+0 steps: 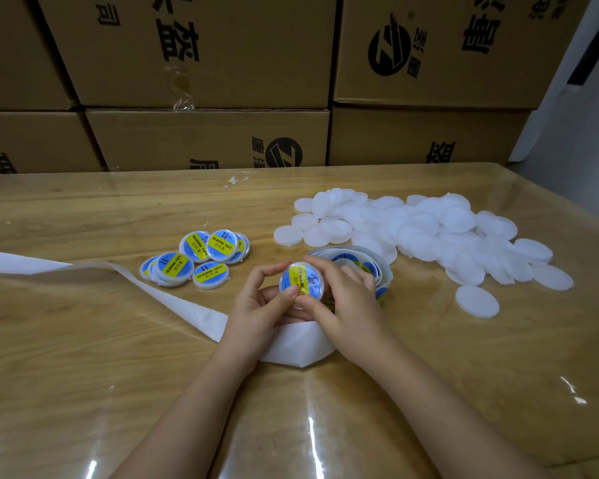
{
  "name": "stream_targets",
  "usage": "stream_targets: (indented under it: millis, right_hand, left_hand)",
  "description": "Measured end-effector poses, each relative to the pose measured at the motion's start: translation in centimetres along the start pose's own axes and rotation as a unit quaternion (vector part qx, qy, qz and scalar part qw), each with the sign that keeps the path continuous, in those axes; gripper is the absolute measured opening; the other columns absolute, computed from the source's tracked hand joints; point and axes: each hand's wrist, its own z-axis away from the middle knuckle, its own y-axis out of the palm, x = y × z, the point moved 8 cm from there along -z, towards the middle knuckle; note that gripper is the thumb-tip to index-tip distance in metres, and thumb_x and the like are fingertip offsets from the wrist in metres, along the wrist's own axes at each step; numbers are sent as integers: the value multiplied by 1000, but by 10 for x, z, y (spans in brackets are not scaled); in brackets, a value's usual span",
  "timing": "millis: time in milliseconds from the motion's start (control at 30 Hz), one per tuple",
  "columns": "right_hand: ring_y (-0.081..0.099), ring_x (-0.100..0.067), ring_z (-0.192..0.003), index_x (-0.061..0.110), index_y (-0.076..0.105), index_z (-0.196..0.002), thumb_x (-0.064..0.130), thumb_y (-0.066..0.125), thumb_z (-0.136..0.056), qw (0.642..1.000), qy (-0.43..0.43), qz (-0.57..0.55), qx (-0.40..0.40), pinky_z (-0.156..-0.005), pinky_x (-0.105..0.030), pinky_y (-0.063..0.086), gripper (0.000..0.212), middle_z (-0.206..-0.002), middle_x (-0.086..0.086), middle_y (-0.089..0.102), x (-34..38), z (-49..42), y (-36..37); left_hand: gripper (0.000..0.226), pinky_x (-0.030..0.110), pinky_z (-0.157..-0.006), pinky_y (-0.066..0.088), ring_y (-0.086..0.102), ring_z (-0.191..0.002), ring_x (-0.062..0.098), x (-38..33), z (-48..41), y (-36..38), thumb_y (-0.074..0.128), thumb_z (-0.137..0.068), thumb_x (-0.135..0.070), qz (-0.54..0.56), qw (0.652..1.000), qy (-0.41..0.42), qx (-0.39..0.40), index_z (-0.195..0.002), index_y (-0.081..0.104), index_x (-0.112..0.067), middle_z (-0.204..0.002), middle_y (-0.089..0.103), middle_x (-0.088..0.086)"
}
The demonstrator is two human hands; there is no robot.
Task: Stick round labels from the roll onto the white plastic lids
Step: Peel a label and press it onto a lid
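**A:** Lids first. Where are they?

**B:** I'll get there by size. Stacked cardboard boxes with black print fill the whole back. In front of them is a wooden table under a clear, shiny sheet. A long white paper strip comes in from the left edge, folds, and passes under both wrists.

**A:** And the lids?

**B:** The plain white ones lie in a loose, overlapping heap on the right half of the table. One lies a little apart at the near right. A smaller cluster of labelled lids, blue and yellow on top, sits left of centre, well apart from the heap. Some of those overlap too.

**A:** The roll?

**B:** The roll of labels is on the table between the heap and the hands. It is just behind the right hand and partly hidden by it.

**A:** What are the hands doing?

**B:** Both grip one lid over the strip at the middle, its face tilted toward the camera. The left hand curls its fingers round the left edge and presses its thumb on the lower left of the face. The right hand has its forefinger on the top edge and its thumb on the lower edge. Its other fingers are bent behind.

**A:** Is that one labelled?

**B:** Yes, a round label, blue with a yellow band, covers the face. Smallest of all, a white paper scrap lies near the far edge.
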Motion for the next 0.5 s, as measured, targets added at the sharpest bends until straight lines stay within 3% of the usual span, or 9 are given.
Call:
stream_targets:
  millis: [67,167,333,433,500]
  right_hand:
    - [26,6,-86,24,52,-130,28,61,-89,1000,-4,-5,6,-90,-5,11,42,-85,22,48,-1,0,0]
    - [26,5,-88,25,50,-132,24,54,-94,1000,0,-22,17,-90,-12,15,38,-97,6,59,-3,1,3]
    - [38,4,-96,30,54,-126,19,50,-96,998,18,-57,0,-95,-9,16,32,-100,6,64,-10,0,1]
    - [38,21,-101,25,57,-121,18,52,-95,996,17,-84,-12,-98,-24,25,27,-96,6,67,-10,2,0]
    - [46,10,-103,22,58,-116,23,50,-94,994,25,-99,-23,-100,-34,29,23,-91,7,69,-11,2,-1]
  left_hand:
    - [33,27,-62,55,71,-70,35,1,0,1,60,-81,-15,7,1000,-5,5,-113,52,-15,-82,72,19]
    - [33,29,-62,56,71,-71,36,1,-1,2,58,-81,-14,13,1000,-7,9,-113,51,-14,-83,72,19]
    - [30,27,-63,56,71,-69,32,-1,-1,4,55,-83,-10,15,1000,3,11,-112,54,-14,-82,73,15]
    - [28,27,-64,57,71,-71,29,-2,-1,5,51,-88,-3,9,1000,13,16,-113,55,-13,-83,73,14]
    - [29,27,-65,57,71,-75,26,-4,0,6,52,-87,-5,-4,999,28,16,-114,56,-14,-84,73,13]
